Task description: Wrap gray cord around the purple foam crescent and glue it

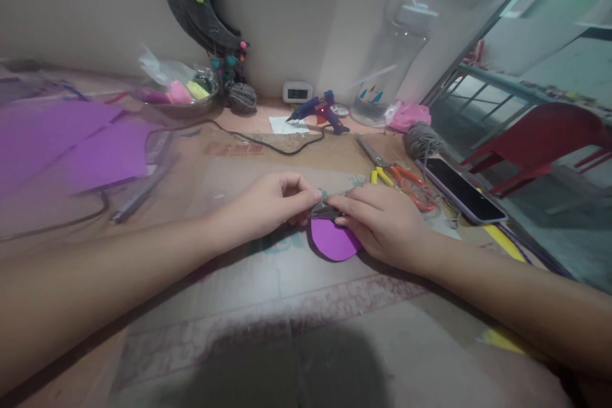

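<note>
A purple rounded piece (336, 241), apparently foam or paper, lies low over the table between my hands. Dark grey material (327, 210) covers its upper part; blur hides what it is exactly. My right hand (382, 220) has its fingers closed over the right side of the purple piece and the grey material. At the left edge of the grey material, the thumb and index finger of my left hand (287, 199) are pinched together. What is between those fingertips is too small to make out.
A blue glue gun (313, 107) with its cord stands at the back. Scissors (373, 152), orange-handled pliers (414, 188), a phone (461, 190) and grey yarn (423, 140) lie to the right. Purple sheets (109, 156) lie left; a clear jug (389, 70) stands behind.
</note>
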The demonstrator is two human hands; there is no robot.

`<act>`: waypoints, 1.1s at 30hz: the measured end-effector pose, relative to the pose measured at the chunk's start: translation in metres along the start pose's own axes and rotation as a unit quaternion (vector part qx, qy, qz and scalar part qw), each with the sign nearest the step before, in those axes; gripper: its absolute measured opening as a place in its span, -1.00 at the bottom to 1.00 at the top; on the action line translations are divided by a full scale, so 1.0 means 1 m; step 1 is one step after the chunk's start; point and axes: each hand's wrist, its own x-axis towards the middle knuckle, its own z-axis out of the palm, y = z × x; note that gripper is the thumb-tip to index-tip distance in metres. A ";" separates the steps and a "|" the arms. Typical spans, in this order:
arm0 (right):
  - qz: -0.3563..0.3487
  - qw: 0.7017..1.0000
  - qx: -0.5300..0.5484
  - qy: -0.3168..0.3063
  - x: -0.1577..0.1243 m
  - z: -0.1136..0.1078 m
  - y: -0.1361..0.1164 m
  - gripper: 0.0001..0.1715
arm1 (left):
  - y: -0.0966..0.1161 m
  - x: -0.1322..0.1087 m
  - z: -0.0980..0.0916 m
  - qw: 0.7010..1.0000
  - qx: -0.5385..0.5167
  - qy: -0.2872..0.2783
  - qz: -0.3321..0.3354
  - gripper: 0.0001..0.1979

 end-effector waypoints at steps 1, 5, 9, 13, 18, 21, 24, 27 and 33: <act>0.000 1.000 -0.002 -0.003 0.000 0.000 0.000 -0.68 | 0.000 0.000 0.000 1.000 0.001 0.001 -0.001 -0.73; -0.002 1.000 -0.010 -0.001 0.001 0.000 -0.001 -0.68 | 0.000 0.001 0.001 1.000 0.000 0.000 -0.006 -0.72; 0.000 1.000 -0.011 -0.002 0.002 0.000 -0.001 -0.67 | -0.001 0.002 0.001 1.000 -0.001 0.004 -0.008 -0.73; 0.000 1.000 -0.016 -0.003 0.002 0.001 -0.001 -0.70 | 0.000 0.002 0.001 1.000 -0.002 0.002 -0.015 -0.72; -0.007 1.000 -0.025 0.001 0.001 0.003 0.001 -0.72 | 0.001 0.001 0.000 1.000 0.008 0.002 -0.020 -0.72; -0.013 1.000 -0.026 0.004 -0.001 0.005 0.002 -0.73 | 0.001 0.001 0.000 1.000 0.013 0.003 -0.016 -0.73; -0.016 1.000 -0.025 0.007 -0.002 0.005 0.003 -0.73 | 0.001 0.001 0.001 1.000 0.015 0.002 -0.012 -0.74; -0.010 1.000 -0.008 0.007 -0.001 0.002 0.001 -0.72 | 0.000 0.002 0.001 1.000 0.008 0.001 -0.007 -0.74; 0.013 1.000 0.013 -0.006 0.000 -0.004 -0.002 -0.66 | -0.002 0.003 0.000 1.000 -0.006 0.009 0.002 -0.75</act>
